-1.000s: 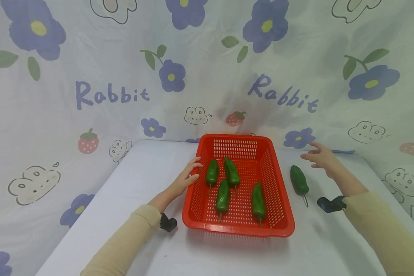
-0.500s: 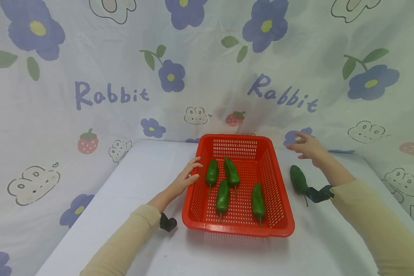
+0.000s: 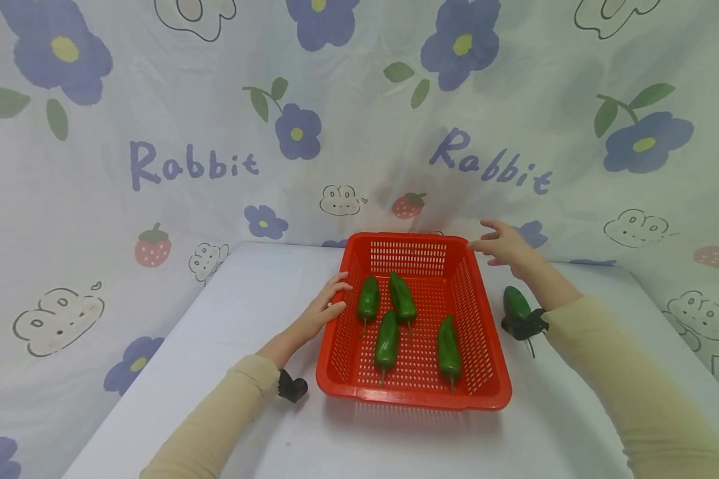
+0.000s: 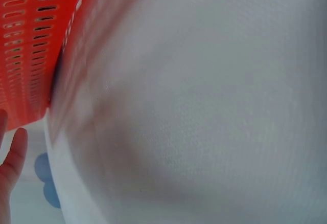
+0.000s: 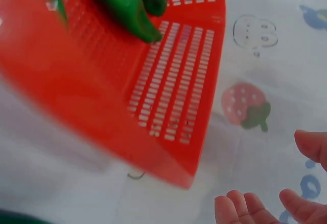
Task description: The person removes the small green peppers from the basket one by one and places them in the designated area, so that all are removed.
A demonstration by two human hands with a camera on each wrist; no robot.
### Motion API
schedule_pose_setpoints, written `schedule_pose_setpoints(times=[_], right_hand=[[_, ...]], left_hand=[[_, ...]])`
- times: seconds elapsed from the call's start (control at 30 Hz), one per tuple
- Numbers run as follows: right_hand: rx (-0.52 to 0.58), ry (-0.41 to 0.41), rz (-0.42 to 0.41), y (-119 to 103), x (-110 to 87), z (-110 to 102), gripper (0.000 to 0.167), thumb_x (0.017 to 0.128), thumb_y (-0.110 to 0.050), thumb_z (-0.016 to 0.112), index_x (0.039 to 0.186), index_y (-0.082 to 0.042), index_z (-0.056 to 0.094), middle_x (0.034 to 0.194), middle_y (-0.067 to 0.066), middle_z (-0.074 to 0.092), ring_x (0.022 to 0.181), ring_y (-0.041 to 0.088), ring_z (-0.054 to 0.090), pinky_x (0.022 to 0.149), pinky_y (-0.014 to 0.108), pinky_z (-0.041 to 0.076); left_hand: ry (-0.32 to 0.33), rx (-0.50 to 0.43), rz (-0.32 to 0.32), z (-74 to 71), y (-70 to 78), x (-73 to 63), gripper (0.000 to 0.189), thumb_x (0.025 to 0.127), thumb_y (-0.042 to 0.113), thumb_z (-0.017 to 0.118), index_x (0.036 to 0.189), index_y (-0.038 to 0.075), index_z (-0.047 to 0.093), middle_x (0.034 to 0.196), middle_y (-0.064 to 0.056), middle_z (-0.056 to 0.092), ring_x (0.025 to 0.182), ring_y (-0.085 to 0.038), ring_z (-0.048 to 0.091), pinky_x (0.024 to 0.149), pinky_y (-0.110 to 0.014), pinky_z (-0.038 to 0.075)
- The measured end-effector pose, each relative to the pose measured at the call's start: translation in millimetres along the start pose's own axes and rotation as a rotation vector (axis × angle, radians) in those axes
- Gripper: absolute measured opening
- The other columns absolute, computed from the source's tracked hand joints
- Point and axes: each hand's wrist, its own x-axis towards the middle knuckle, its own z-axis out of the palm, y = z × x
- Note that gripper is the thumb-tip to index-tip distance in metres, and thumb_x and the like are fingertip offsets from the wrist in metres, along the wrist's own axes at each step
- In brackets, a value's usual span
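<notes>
A red plastic basket (image 3: 416,399) with slotted walls stands on the white-covered table, holding several green peppers, among them a front-right pepper (image 3: 449,350). My left hand (image 3: 319,311) rests its fingers on the basket's left rim, looking relaxed rather than curled round it. Near the far right corner of the basket hovers my right hand (image 3: 504,247), fingers spread and holding nothing. The right wrist view shows those fingers (image 5: 253,211) apart from the basket wall. Another pepper (image 3: 516,303) lies on the table right of the basket, partly hidden behind my right wrist's black strap.
A white curtain (image 3: 359,100) printed with flowers, rabbits and strawberries hangs close behind the basket. White table surface (image 3: 263,286) extends on the basket's left and in front of it.
My right hand has moved left, from beyond the loose pepper to the basket's far right corner. My left hand, the basket and the peppers have stayed put.
</notes>
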Motion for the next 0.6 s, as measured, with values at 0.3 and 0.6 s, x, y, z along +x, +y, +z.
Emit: schedule_pose_setpoints(times=[0.3, 0.6], right_hand=[[0.062, -0.058, -0.027, -12.6, 4.5, 22.0, 0.080, 0.085, -0.030, 0.062, 0.146, -0.008, 0.014, 0.140, 0.028, 0.030, 0.123, 0.041, 0.039, 0.096, 0.048, 0.040], [0.098, -0.079, -0.006, -15.3, 18.5, 50.1, 0.071, 0.089, -0.016, 0.056, 0.145, -0.006, 0.014, 0.140, 0.027, 0.029, 0.122, 0.041, 0.039, 0.097, 0.048, 0.040]], left_hand=[[-0.001, 0.002, -0.015, 0.6, 3.8, 0.1, 0.035, 0.092, 0.008, 0.040, 0.124, -0.005, 0.039, 0.150, -0.017, 0.013, 0.132, -0.037, 0.020, 0.090, -0.050, 0.044], [-0.016, 0.013, -0.025, 1.5, 37.8, -3.8, 0.035, 0.090, -0.001, 0.037, 0.122, -0.014, 0.036, 0.146, -0.029, 0.012, 0.131, -0.044, 0.018, 0.092, -0.055, 0.041]])
